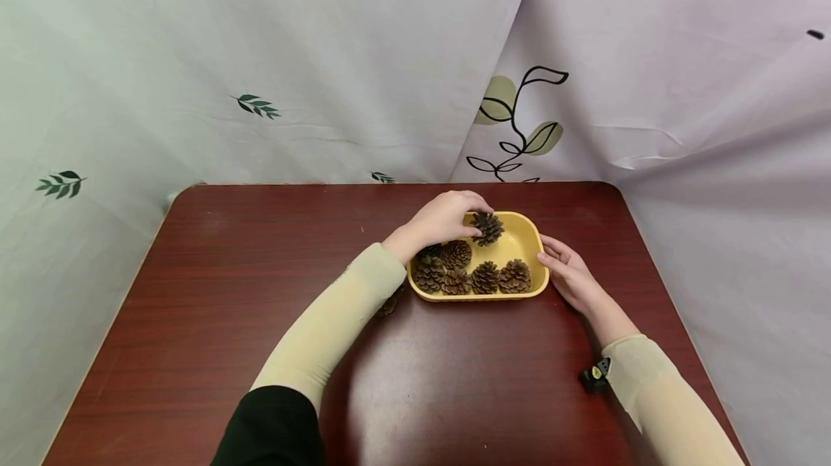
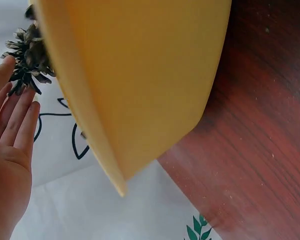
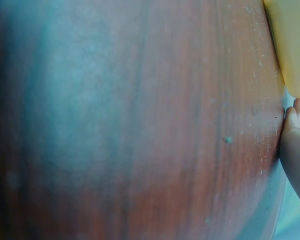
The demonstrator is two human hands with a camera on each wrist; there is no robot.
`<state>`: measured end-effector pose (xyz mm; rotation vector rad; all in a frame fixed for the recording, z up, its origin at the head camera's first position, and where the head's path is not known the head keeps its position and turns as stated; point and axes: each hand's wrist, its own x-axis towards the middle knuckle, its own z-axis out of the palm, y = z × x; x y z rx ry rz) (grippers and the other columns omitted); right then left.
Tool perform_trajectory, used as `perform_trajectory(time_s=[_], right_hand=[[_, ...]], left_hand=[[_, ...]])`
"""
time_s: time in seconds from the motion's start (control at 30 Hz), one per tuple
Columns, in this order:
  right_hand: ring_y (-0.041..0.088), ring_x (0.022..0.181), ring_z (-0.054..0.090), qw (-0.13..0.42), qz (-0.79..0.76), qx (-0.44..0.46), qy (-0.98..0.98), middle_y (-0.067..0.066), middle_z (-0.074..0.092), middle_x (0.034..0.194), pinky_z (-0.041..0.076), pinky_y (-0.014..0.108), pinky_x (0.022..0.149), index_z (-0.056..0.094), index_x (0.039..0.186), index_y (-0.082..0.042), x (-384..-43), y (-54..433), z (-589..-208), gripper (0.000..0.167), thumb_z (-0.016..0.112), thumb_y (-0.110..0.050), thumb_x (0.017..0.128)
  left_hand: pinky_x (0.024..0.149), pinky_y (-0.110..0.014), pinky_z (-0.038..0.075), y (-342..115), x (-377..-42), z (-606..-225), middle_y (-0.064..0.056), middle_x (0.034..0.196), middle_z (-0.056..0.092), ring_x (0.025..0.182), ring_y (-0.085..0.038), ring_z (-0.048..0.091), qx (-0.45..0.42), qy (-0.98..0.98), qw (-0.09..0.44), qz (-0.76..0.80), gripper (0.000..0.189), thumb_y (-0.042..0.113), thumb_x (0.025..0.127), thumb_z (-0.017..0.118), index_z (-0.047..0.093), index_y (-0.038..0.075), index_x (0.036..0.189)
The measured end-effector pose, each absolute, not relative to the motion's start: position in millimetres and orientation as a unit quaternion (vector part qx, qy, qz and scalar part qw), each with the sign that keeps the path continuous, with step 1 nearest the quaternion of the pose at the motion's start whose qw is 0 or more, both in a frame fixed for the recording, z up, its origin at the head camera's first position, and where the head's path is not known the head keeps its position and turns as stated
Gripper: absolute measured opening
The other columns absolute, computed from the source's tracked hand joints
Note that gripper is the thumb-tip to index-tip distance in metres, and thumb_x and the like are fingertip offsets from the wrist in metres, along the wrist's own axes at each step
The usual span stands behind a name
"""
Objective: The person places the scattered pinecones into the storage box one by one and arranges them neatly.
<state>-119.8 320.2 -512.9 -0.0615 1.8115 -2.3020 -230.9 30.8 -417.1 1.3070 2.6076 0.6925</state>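
Observation:
A shallow yellow plastic tray stands on the table with several brown pine cones along its near side and left end. Over its back part, my left hand pinches one pine cone between thumb and fingers. That same pine cone shows at the upper left of the left wrist view, beside the tray wall. My right hand grips the tray's right end, thumb at the rim and fingers along the outside. In the right wrist view only part of that hand appears.
Another pine cone lies on the dark red table, partly hidden under my left forearm. A black wrist device sits at my right sleeve. A pale cloth with leaf prints hangs behind the table's far edge.

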Motion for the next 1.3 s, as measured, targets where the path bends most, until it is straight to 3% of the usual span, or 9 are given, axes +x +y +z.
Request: perform_trajectory(time_s=[0.63, 0.9, 1.3], right_hand=[[-0.001, 0.120, 0.066, 0.102, -0.782, -0.024, 0.614, -0.014, 0.069, 0.132, 0.056, 0.014, 0.100, 0.055, 0.143, -0.013, -118, 319, -512, 0.036, 0.050, -0.001, 0.109], [-0.001, 0.120, 0.066, 0.103, -0.782, -0.021, 0.615, -0.014, 0.068, 0.132, 0.056, 0.014, 0.100, 0.059, 0.138, -0.019, -118, 319, -512, 0.036, 0.049, 0.000, 0.109], [0.000, 0.122, 0.066, 0.101, -0.789, -0.050, 0.604, -0.012, 0.067, 0.136, 0.057, 0.015, 0.100, 0.060, 0.141, -0.019, -119, 322, -518, 0.036, 0.054, -0.003, 0.109]], left_hand=[[0.117, -0.037, 0.050, 47, -235, -433, -0.005, 0.142, 0.069, 0.132, -0.021, 0.065, 0.453, 0.867, 0.108, 0.174, 0.042, 0.027, 0.097, 0.080, 0.072, 0.014, 0.137], [0.118, -0.036, 0.050, 49, -236, -438, -0.003, 0.142, 0.070, 0.134, -0.020, 0.064, 0.453, 0.872, 0.116, 0.148, 0.043, 0.032, 0.095, 0.082, 0.074, 0.017, 0.135], [0.116, -0.037, 0.051, 52, -236, -437, -0.002, 0.141, 0.070, 0.133, -0.020, 0.065, 0.452, 0.874, 0.116, 0.135, 0.043, 0.034, 0.094, 0.084, 0.075, 0.018, 0.133]])
